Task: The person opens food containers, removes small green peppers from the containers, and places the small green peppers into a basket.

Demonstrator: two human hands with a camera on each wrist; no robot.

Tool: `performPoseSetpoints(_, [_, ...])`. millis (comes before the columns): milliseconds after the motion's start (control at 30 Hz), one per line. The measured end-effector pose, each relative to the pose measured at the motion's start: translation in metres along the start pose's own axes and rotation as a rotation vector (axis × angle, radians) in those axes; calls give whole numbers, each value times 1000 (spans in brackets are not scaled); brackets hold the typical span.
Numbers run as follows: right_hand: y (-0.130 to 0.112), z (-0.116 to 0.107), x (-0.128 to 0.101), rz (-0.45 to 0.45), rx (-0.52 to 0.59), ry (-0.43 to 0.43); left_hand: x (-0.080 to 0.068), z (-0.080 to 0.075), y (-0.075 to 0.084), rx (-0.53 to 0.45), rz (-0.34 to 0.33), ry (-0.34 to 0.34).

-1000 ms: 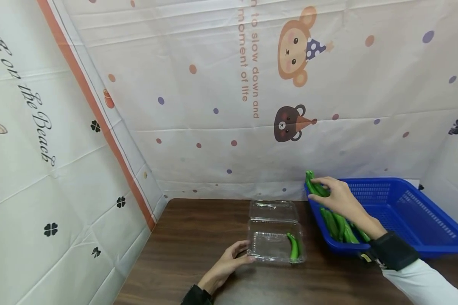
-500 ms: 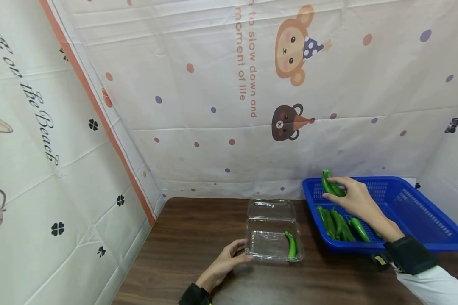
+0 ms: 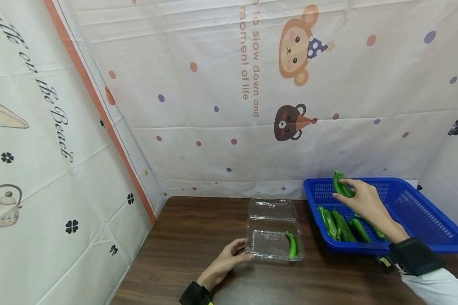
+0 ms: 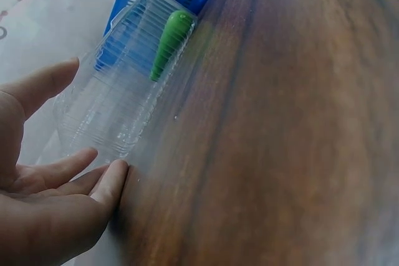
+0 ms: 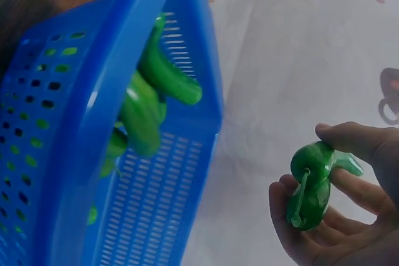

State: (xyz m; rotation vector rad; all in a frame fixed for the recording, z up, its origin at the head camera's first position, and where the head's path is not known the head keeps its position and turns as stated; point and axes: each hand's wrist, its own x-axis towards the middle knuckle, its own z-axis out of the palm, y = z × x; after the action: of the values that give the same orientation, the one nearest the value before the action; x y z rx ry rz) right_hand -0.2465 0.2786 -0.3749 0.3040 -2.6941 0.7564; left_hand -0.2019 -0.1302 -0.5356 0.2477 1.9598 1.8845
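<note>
The right hand [image 3: 360, 200] pinches one green pepper [image 3: 340, 185], long axis near upright, above the blue perforated plastic basket [image 3: 423, 220], right of the clear plastic clamshell box [image 3: 273, 237]. The box holds one pepper [image 3: 291, 245]. The left hand [image 3: 229, 260], fingers relaxed, touches its left edge. About five peppers [image 3: 337, 223] lie in the basket.

We hold a pepper above the basket and steady the clamshell

Our right hand [image 3: 360, 199] pinches a green pepper [image 3: 340, 185] over the blue basket [image 3: 423, 220], where more peppers [image 3: 337, 224] lie. Our left hand [image 3: 229, 260] touches the open clear clamshell box [image 3: 272, 237] on the brown table [image 3: 191, 245]; one pepper in the box [image 3: 291, 245] lies along its right side
</note>
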Motion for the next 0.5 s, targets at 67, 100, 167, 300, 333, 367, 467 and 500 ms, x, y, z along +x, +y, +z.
performPoseSetpoints(67, [2,1,-1,21,-11,-17,0,0,0,-4,-1,-4])
performPoseSetpoints(100, [4,2,-2,31,-15,-29,1,0,0,-3,-3,-6])
performPoseSetpoints(167, [6,4,-3,42,-25,-56,1,0,0,-1,-5,-5])
performPoseSetpoints(300, [11,11,-6,55,-18,-135,1,0,-2,7,-13,-1])
performPoseSetpoints(333, [13,13,-6,57,-19,-159,1,0,-2,6,-13,0])
performPoseSetpoints(367, [14,15,-7,63,-18,-187,2,0,-2,3,-12,0])
performPoseSetpoints(467, [17,21,-8,78,-33,-264,2,0,-2,-5,-5,1])
performPoseSetpoints(500, [19,23,-8,81,-36,-288,3,0,-2,-8,-2,0])
